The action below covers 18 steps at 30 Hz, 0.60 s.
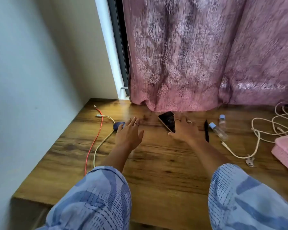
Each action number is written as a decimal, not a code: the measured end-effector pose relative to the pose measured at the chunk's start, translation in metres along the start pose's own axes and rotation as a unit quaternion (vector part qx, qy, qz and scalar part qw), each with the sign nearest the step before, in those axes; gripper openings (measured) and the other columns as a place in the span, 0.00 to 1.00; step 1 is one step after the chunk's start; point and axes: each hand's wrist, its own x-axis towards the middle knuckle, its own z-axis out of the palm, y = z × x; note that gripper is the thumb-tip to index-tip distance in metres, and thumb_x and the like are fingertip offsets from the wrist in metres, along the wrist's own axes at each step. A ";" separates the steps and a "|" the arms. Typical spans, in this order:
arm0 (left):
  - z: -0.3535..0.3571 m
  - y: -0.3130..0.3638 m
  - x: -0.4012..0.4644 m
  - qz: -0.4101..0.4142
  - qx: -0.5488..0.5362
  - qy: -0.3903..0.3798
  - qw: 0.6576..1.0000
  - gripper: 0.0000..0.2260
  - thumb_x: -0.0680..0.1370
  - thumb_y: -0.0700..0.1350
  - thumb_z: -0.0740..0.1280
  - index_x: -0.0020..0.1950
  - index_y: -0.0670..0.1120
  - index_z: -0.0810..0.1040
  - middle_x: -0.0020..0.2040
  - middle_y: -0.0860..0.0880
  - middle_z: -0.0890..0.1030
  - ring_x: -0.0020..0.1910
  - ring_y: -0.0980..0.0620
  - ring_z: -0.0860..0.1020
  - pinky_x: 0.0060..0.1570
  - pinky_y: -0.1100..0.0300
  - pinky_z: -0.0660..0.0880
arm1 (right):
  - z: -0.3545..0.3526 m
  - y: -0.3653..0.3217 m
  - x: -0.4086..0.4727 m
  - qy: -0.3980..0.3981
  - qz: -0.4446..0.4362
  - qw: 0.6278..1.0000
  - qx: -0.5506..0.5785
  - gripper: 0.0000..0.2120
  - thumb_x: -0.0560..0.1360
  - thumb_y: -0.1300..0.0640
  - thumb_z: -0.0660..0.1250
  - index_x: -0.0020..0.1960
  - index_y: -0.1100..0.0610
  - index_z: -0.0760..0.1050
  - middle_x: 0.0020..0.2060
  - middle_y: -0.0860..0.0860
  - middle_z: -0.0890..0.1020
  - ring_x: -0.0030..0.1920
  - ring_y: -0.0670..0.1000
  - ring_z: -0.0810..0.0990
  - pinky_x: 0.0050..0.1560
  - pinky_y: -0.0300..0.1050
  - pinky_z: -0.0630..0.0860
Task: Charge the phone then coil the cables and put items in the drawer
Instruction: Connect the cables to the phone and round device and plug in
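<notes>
Both hands spread wide, holding nothing: right hand (pixel 186 130) beside the phone (pixel 167 121) at twelve o'clock, left hand (pixel 129 131) near the cables (pixel 98 138) at ten; a hasty grab could nudge the phone into the curtain (pixel 189 63).

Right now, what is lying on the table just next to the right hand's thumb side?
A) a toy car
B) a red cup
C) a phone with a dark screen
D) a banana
C: the phone lies face up with a dark screen, just left of the open right hand on the wooden table.
</notes>
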 end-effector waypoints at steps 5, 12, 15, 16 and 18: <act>0.020 -0.026 0.033 0.013 -0.012 -0.032 0.999 0.25 0.81 0.52 0.56 0.77 0.48 0.57 0.76 0.49 0.62 0.75 0.51 0.58 0.71 0.49 0.60 | 0.012 0.009 0.033 -0.047 0.084 0.995 0.031 0.44 0.71 0.36 0.66 0.75 0.58 0.52 0.75 0.62 0.55 0.73 0.63 0.59 0.69 0.62 0.58; 0.032 -0.047 0.056 0.029 -0.013 -0.006 0.999 0.19 0.80 0.49 0.56 0.71 0.48 0.68 0.67 0.49 0.74 0.66 0.49 0.70 0.62 0.51 0.65 | 0.025 0.009 0.058 -0.055 0.114 0.991 0.037 0.40 0.70 0.37 0.68 0.72 0.58 0.59 0.70 0.59 0.66 0.68 0.61 0.66 0.64 0.58 0.66; 0.034 -0.059 0.060 0.030 -0.021 0.002 0.999 0.18 0.81 0.48 0.55 0.70 0.48 0.68 0.67 0.49 0.74 0.65 0.48 0.72 0.60 0.51 0.66 | 0.022 0.006 0.065 -0.051 0.126 0.990 0.036 0.40 0.68 0.37 0.70 0.71 0.57 0.61 0.69 0.59 0.67 0.68 0.61 0.67 0.63 0.58 0.68; 0.034 -0.063 0.060 0.026 -0.026 0.005 0.999 0.19 0.81 0.48 0.55 0.71 0.48 0.68 0.68 0.49 0.73 0.65 0.48 0.72 0.60 0.52 0.66 | 0.021 0.005 0.065 -0.050 0.131 0.989 0.039 0.40 0.67 0.37 0.70 0.70 0.57 0.62 0.68 0.59 0.68 0.67 0.61 0.67 0.62 0.58 0.68; 0.034 -0.071 0.060 0.025 -0.028 0.006 0.999 0.19 0.81 0.49 0.55 0.71 0.47 0.68 0.68 0.49 0.73 0.66 0.49 0.71 0.60 0.52 0.66 | 0.018 0.000 0.063 -0.044 0.143 0.988 0.035 0.39 0.67 0.36 0.70 0.68 0.56 0.64 0.66 0.58 0.70 0.66 0.60 0.69 0.59 0.55 0.70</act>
